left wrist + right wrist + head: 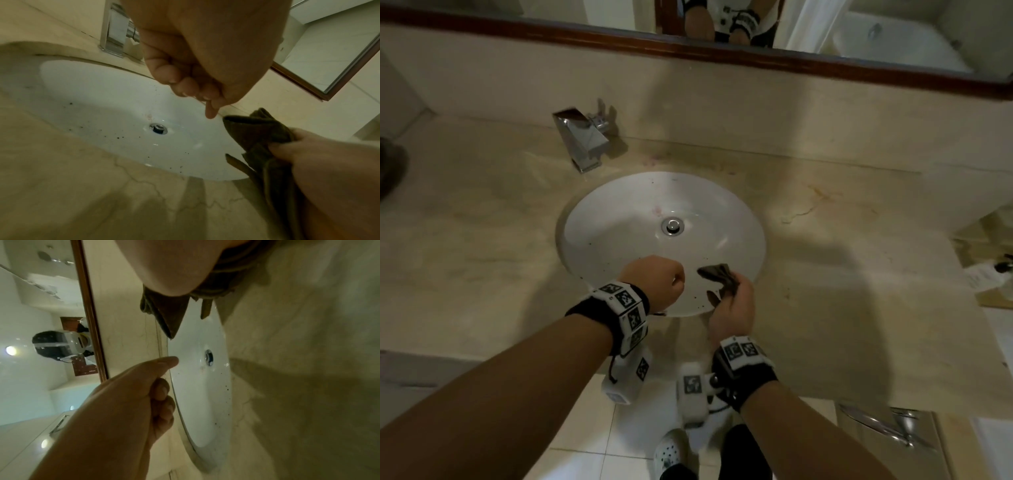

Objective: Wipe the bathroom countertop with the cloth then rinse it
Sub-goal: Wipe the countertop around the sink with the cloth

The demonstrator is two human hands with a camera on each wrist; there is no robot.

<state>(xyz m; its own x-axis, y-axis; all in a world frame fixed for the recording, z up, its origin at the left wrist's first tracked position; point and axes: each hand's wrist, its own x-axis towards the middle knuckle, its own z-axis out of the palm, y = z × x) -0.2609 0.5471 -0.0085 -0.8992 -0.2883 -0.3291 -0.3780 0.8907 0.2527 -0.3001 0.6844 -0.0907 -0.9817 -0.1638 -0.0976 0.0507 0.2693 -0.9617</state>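
A dark brown cloth [717,274] is bunched in my right hand [732,305], which grips it over the front rim of the white sink basin [619,222]. In the left wrist view the cloth [259,129] sticks up from the right hand [308,154], with a strip hanging below. My left hand [661,279] is a closed fist just left of the cloth and holds nothing; its curled fingers [185,84] show from below. The beige marble countertop [482,222] surrounds the basin. Dark specks dot the basin's front part.
A chrome faucet [582,140] stands behind the basin at the left, and the drain [673,226] sits in the middle. A wood-framed mirror [825,51] runs along the back wall. Small items [989,277] lie at the counter's right end, and a dark object [390,168] at its left edge.
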